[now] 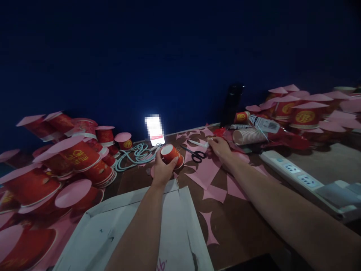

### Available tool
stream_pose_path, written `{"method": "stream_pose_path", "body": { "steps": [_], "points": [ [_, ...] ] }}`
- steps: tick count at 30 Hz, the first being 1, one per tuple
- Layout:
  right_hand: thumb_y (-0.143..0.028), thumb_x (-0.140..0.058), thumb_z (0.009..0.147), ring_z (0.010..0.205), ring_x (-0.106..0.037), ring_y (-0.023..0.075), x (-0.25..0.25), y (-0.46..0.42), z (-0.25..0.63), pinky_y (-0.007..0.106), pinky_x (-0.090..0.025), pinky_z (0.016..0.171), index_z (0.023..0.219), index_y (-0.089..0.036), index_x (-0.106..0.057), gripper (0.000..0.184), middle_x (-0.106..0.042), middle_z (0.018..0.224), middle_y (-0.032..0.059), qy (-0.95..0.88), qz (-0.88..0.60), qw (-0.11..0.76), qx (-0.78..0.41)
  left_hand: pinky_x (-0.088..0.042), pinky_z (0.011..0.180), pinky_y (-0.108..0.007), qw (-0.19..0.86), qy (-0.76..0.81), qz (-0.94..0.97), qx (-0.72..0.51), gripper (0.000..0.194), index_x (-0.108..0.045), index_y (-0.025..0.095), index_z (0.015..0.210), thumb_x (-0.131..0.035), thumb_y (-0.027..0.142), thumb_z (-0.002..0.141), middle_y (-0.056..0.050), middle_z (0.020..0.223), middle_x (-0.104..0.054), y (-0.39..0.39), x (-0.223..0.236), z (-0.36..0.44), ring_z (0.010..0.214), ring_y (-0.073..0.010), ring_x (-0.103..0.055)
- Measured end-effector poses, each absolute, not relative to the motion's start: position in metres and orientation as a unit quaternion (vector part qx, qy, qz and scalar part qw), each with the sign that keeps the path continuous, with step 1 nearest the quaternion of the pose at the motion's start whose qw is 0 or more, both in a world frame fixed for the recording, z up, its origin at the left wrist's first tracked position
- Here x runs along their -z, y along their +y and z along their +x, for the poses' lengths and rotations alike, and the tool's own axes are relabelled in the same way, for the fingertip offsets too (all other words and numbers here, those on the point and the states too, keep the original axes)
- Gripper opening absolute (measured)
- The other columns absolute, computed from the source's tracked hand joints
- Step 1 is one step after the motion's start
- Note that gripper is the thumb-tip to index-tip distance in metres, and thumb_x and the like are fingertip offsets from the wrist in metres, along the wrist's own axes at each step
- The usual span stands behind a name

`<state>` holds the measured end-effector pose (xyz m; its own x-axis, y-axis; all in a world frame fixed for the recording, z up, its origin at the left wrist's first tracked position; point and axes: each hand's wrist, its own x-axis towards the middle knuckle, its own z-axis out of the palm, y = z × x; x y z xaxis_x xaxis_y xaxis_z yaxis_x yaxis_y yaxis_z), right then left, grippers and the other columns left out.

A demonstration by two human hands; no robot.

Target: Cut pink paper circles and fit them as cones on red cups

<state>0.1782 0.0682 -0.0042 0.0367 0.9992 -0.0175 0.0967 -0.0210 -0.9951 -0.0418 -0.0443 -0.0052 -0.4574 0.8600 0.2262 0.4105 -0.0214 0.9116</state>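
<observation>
My left hand (163,168) is wrapped round a red paper cup (170,156), tilted with its pale round end toward the upper left. Beyond the scissors, my right hand (218,147) is closed in a pinch at the end of a slim white stick-like tube (198,143); its exact kind is too small to tell. Black-handled scissors (198,156) lie between my hands on pink paper offcuts (207,169). A pink paper piece (152,172) shows partly behind my left hand.
Red cups topped with pink discs crowd the left (81,156) and back right (306,114). A lit phone (154,128), coiled cable (132,157), black bottle (232,103), nested cup stack (249,136) and power strip (293,169) stand around. A white board (180,226) lies in front.
</observation>
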Motion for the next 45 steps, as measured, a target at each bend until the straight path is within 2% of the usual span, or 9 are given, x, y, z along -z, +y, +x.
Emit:
{"method": "stream_pose_path", "body": {
  "steps": [7, 12, 17, 26, 29, 32, 35, 39, 45],
  "points": [
    [-0.030, -0.053, 0.080, 0.082, -0.066, 0.0203, 0.004, 0.073, 0.187, 0.027, -0.049, 0.073, 0.084, -0.017, -0.071, 0.022, -0.072, 0.087, 0.0061, -0.651, -0.625, 0.342, -0.261, -0.049, 0.091, -0.035, 0.169, 0.639, 0.448, -0.601, 0.068, -0.040, 0.023, 0.132, -0.070, 0.037, 0.073, -0.010, 0.123, -0.058, -0.043, 0.003, -0.042, 0.103, -0.0203, -0.062],
    [-0.032, -0.049, 0.083, 0.087, -0.066, 0.0221, -0.005, 0.066, 0.184, 0.027, -0.048, 0.075, 0.093, -0.018, -0.072, 0.028, -0.073, 0.095, 0.0069, -0.682, -0.635, 0.281, -0.229, -0.041, 0.104, -0.037, -0.032, 0.612, 0.363, -0.702, 0.068, -0.038, 0.017, 0.131, -0.070, 0.035, 0.073, -0.014, 0.134, -0.049, -0.041, -0.007, -0.057, 0.121, -0.0223, -0.052],
    [-0.030, -0.050, 0.082, 0.088, -0.067, 0.0238, -0.005, 0.061, 0.181, 0.028, -0.048, 0.075, 0.103, -0.018, -0.070, 0.031, -0.072, 0.099, 0.0094, -0.716, -0.635, 0.232, -0.173, -0.034, 0.109, -0.039, -0.134, 0.612, 0.316, -0.712, 0.073, -0.037, 0.015, 0.130, -0.072, 0.034, 0.069, -0.016, 0.136, -0.045, -0.042, -0.011, -0.082, 0.127, -0.0232, -0.046],
    [-0.046, -0.048, 0.085, 0.092, -0.066, 0.0301, -0.012, 0.057, 0.186, 0.037, -0.047, 0.077, 0.105, -0.019, -0.066, 0.038, -0.070, 0.099, 0.0142, -0.731, -0.643, 0.174, -0.151, -0.033, 0.110, -0.040, -0.114, 0.617, 0.345, -0.698, 0.074, -0.036, 0.014, 0.131, -0.072, 0.034, 0.069, -0.017, 0.136, -0.044, -0.040, -0.005, -0.083, 0.127, -0.0243, -0.045],
    [-0.049, -0.051, 0.084, 0.090, -0.065, 0.0280, -0.019, 0.050, 0.177, 0.037, -0.047, 0.077, 0.112, -0.020, -0.063, 0.042, -0.069, 0.101, 0.0128, -0.726, -0.624, 0.262, -0.121, -0.032, 0.110, -0.040, -0.110, 0.623, 0.333, -0.699, 0.073, -0.036, 0.013, 0.131, -0.072, 0.034, 0.070, -0.017, 0.134, -0.045, -0.039, -0.002, -0.084, 0.125, -0.0233, -0.046],
    [-0.037, -0.048, 0.088, 0.084, -0.064, 0.0192, -0.022, 0.031, 0.150, 0.029, -0.046, 0.075, 0.106, -0.021, -0.065, 0.029, -0.069, 0.099, 0.0065, -0.754, -0.529, 0.357, -0.157, -0.037, 0.106, -0.038, -0.095, 0.629, 0.319, -0.702, 0.072, -0.038, 0.013, 0.130, -0.072, 0.033, 0.070, -0.017, 0.132, -0.048, -0.038, 0.002, -0.085, 0.122, -0.0222, -0.049],
    [-0.034, -0.048, 0.088, 0.081, -0.063, 0.0174, -0.020, 0.009, 0.115, 0.026, -0.045, 0.071, 0.092, -0.022, -0.068, 0.024, -0.071, 0.093, 0.0038, -0.822, -0.451, 0.277, -0.208, -0.039, 0.104, -0.037, -0.096, 0.629, 0.317, -0.703, 0.072, -0.040, 0.014, 0.129, -0.074, 0.033, 0.069, -0.016, 0.130, -0.050, -0.036, 0.007, -0.085, 0.121, -0.0223, -0.050],
    [-0.048, -0.054, 0.084, 0.085, -0.064, 0.0216, -0.017, -0.002, 0.080, 0.027, -0.043, 0.067, 0.094, -0.023, -0.069, 0.032, -0.071, 0.095, 0.0058, -0.855, -0.443, 0.174, -0.204, -0.036, 0.107, -0.038, -0.109, 0.626, 0.314, -0.705, 0.072, -0.041, 0.014, 0.129, -0.074, 0.033, 0.068, -0.016, 0.130, -0.051, -0.034, 0.010, -0.087, 0.121, -0.0231, -0.050],
    [-0.055, -0.064, 0.074, 0.077, -0.064, 0.0198, -0.020, 0.003, 0.053, 0.025, -0.038, 0.059, 0.082, -0.024, -0.071, 0.033, -0.072, 0.080, 0.0033, -0.820, -0.493, 0.131, -0.260, -0.033, 0.108, -0.039, -0.104, 0.608, 0.324, -0.718, 0.072, -0.041, 0.013, 0.131, -0.073, 0.034, 0.070, -0.017, 0.132, -0.049, -0.032, 0.013, -0.090, 0.123, -0.0241, -0.048]
  ]
}}
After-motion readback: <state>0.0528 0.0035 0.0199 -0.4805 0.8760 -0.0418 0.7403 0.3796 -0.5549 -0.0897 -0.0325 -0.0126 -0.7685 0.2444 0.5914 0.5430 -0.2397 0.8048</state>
